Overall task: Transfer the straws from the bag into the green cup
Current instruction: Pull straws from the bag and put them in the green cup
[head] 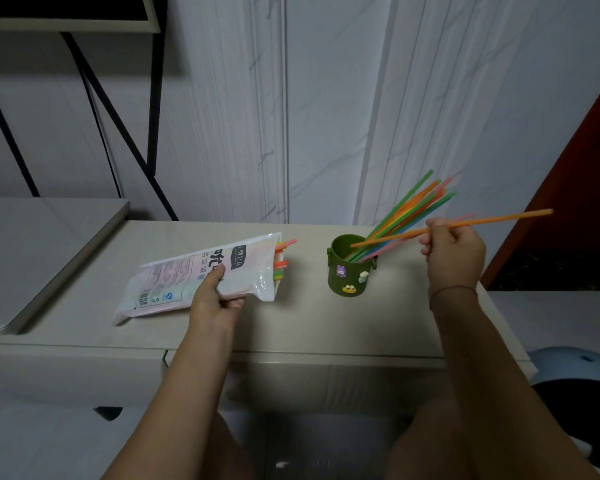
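Right hand [454,254]: raised above the table [326,323], to the right of the green cup [352,265], forearm coming up from the lower right. From my remote seat I read the fingers as curled, with the fingertips pinching one orange straw [482,221] near its middle. A thin cord [454,289] circles the wrist. The straw lies almost level, rising slightly to the right. Its left tip sits over the mouth of the cup; I cannot tell whether it touches the rim.

Left hand [215,299]: forearm coming up from the lower centre, thumb laid on the printed top face of the bag [174,282], fingers curled under its near edge, so the bag is gripped between them.

Bag: white and pink plastic, lying slantwise on the table to the left of the cup, apart from it, with its open mouth facing the cup. Short ends of pink, orange, green and yellow straws [281,261] poke out of that mouth.

Green cup: upright on the table between the two hands, with small cartoon figures stuck on its near wall. A bundle of loose straws [409,209] stands in it, green, orange, yellow, blue and pink, all leaning to the upper right.

Surroundings: a flat white device [32,258] on the lower surface at left, a black metal frame [118,116] behind it, pale marbled wall panels [326,98] at the back, a pale blue rounded object [568,365] at lower right.
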The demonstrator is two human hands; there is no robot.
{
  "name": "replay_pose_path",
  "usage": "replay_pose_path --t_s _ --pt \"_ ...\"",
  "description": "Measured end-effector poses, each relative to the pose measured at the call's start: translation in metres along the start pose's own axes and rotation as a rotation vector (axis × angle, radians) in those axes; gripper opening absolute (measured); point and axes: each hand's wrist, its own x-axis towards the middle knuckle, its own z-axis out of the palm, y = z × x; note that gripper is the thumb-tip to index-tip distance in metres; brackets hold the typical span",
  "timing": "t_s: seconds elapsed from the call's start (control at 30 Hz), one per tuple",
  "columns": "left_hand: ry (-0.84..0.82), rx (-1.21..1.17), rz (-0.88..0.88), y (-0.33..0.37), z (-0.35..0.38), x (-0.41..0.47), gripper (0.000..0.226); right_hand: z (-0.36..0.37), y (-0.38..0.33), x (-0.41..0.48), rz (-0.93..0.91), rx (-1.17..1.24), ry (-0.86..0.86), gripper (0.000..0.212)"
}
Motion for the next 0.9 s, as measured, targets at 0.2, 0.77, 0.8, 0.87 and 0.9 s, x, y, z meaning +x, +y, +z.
replay_pose_path --t_s 0.2,0.77,0.8,0.87,0.9 --pt "-0.018 -0.002 -0.029 -0.009 0.003 -0.003 0.023 0.012 0.014 -0.003 -0.070 -0.240 -0.104 0.018" --pt "-0.150 0.032 0.052 -0.022 0.012 -0.017 0.041 0.035 0.040 -0.052 0.484 0.015 -0.360 0.016" --pt "-0.166 0.066 0.080 -0.024 0.013 -0.020 0.044 0.039 0.037 -0.061 0.625 0.181 -0.421 0.017" --pt "-0.208 0.165 0.156 -0.029 0.017 -0.026 0.049 0.047 0.032 -0.075 0.866 0.499 -0.505 0.030" --pt "-0.229 0.211 0.200 -0.031 0.019 -0.029 0.049 0.051 0.031 -0.081 0.938 0.611 -0.527 0.036"
